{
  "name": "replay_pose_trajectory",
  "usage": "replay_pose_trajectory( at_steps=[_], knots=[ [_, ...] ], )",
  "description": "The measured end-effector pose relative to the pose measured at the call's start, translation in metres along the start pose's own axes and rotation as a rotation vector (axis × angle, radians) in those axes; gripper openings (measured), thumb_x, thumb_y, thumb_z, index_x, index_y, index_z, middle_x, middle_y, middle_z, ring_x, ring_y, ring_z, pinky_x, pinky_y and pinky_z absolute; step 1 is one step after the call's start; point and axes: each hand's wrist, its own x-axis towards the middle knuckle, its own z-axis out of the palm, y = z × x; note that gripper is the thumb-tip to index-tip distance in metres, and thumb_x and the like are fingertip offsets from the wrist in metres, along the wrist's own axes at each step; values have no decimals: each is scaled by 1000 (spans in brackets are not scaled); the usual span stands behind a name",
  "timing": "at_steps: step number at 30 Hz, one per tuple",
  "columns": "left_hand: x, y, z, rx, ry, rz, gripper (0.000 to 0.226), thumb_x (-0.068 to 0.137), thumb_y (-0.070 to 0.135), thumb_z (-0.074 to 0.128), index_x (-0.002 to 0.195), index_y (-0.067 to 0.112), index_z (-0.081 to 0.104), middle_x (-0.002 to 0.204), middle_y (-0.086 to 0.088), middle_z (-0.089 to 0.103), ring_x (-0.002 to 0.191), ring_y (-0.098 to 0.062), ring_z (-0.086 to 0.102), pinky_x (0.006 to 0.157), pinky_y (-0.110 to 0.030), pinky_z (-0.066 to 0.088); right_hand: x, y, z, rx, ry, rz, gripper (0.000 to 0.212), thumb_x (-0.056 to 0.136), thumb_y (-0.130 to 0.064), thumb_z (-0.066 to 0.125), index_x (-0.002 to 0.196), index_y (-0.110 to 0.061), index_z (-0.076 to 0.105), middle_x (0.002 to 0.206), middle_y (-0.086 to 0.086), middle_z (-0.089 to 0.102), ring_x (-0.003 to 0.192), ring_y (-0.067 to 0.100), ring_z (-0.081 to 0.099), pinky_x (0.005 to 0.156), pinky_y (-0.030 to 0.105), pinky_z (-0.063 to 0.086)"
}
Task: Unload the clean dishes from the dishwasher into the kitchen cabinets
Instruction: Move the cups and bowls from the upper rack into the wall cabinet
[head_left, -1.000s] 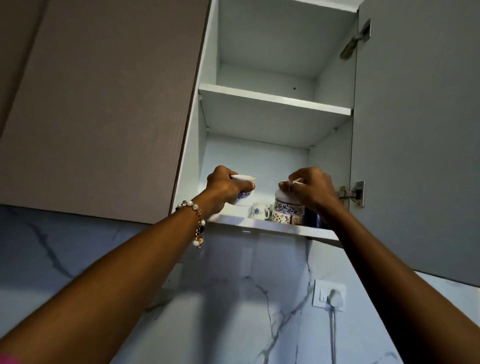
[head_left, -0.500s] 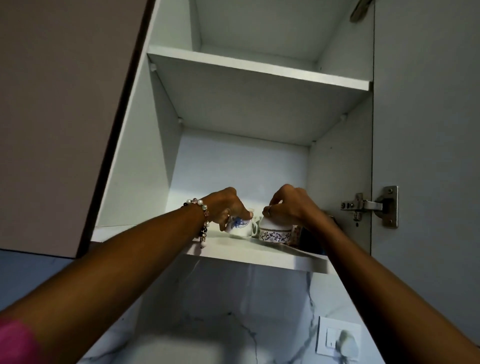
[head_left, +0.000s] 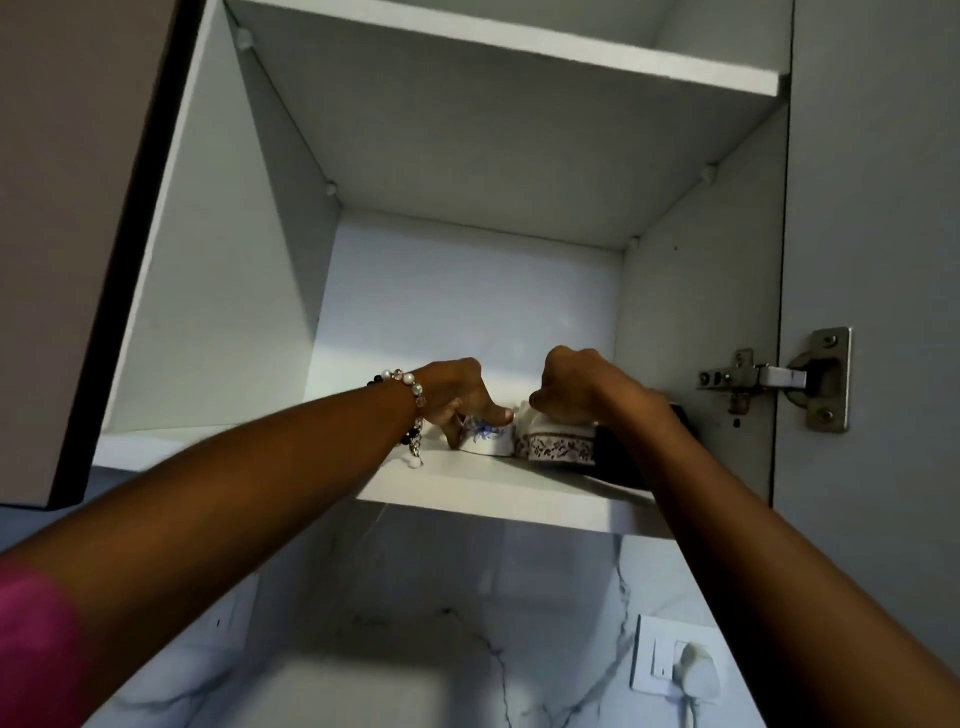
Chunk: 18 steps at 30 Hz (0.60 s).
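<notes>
Both my arms reach up into an open white wall cabinet. On its bottom shelf (head_left: 498, 493) stands a small white cup with a blue flower print (head_left: 485, 436); my left hand (head_left: 457, 395), with a bead bracelet at the wrist, grips it from above. Right beside that cup sits a white cup with a dark patterned band (head_left: 558, 444). My right hand (head_left: 576, 389) is curled over its top and holds it. A dark item (head_left: 618, 457) lies behind my right wrist, mostly hidden.
The upper shelf (head_left: 519, 47) shows from below. The open cabinet door (head_left: 878, 208) hangs at the right on a metal hinge (head_left: 779, 376). A closed brown cabinet door (head_left: 67, 208) is at the left. Below, a marble backsplash carries a wall socket with a plug (head_left: 680, 665).
Both hands have brought the cups down from above the shelf edge and deeper onto the bottom shelf. The view has moved closer and tilted up under the cabinet.
</notes>
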Motion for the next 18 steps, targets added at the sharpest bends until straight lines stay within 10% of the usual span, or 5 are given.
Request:
replay_pose_trajectory(
  at_steps=[18],
  knots=[
    [-63,0,-11,793,406,343,53,80,30,74,123,6,54,126,-17,51,115,-35,52,93,-42,49,-59,-7,8,-14,201,-51,34,92,-10,59,123,1,53,123,25,54,115,38,52,93,38,46]
  ],
)
